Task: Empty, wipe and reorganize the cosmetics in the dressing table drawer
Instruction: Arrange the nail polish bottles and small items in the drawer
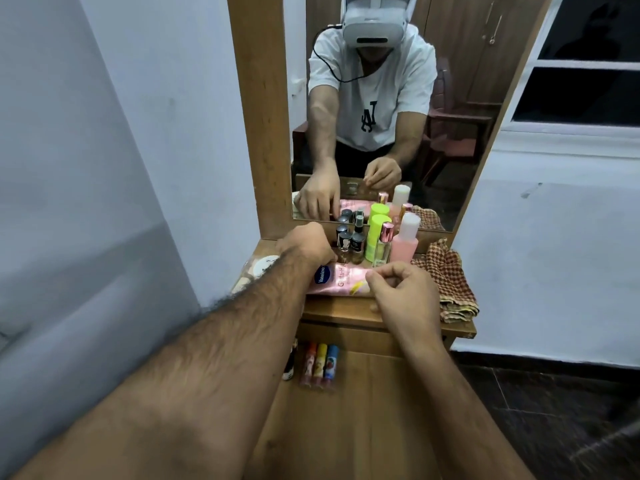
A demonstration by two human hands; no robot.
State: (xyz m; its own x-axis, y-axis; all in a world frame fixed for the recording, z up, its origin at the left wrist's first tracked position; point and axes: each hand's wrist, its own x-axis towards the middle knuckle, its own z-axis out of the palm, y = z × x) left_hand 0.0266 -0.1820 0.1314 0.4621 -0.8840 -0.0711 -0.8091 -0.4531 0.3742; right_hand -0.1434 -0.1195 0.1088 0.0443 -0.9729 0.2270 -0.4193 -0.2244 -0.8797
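Dressing table drawer [363,393] pulled open below the tabletop, wooden floor mostly bare, with only a few small cosmetics left at its back left corner. Tabletop [349,315] above it crowded along the mirror [381,116]. Checked cloth [450,282] folded at the right end, untouched. Pink Vaseline tube [341,278] lying flat across the front of the tabletop. Pink bottle [403,242] upright near the mirror, beside a neon-green capped bottle [375,235] and a small perfume bottle [383,245]. Dark nail polish bottles [348,239] clustered at the left of that row. White round jar [268,266] at the far left, partly hidden by the forearm. Three lip balm sticks [320,365] lying side by side in the drawer, a dark-capped item [290,363] just left of them.

Left hand [306,242] reached in among the nail polish bottles, fingers curled downward; whether clamped on a bottle, cannot tell, fingertips hidden. Right hand [403,289] hovering over the tube's right end, fingers loosely curled, thumb and forefinger near together, apparently holding nothing.

Judged to be late in the emptying step. Next: lifting out the last sticks, then taking up the cloth for wiping.
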